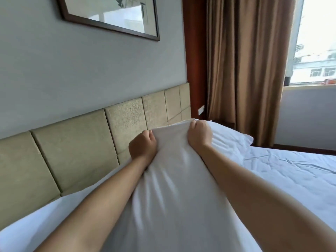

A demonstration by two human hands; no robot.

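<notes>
1. The white pillow is held up over the bed, between the two forearms, in the middle of the view.
2. Its long axis runs from the person away toward the padded headboard. The far, narrow end points up and slightly right, toward the brown curtain.
3. The left hand has its grip clamped on the left corner of that far end, with the fingers curled into the cloth.
4. The right hand has its grip clamped on the right corner, a little higher and farther off.
5. Creases run lengthwise down the pillow from both hands.
6. A second pillow lies just behind the right hand at the head of the bed.
7. A framed picture hangs on the wall above the headboard.
</notes>
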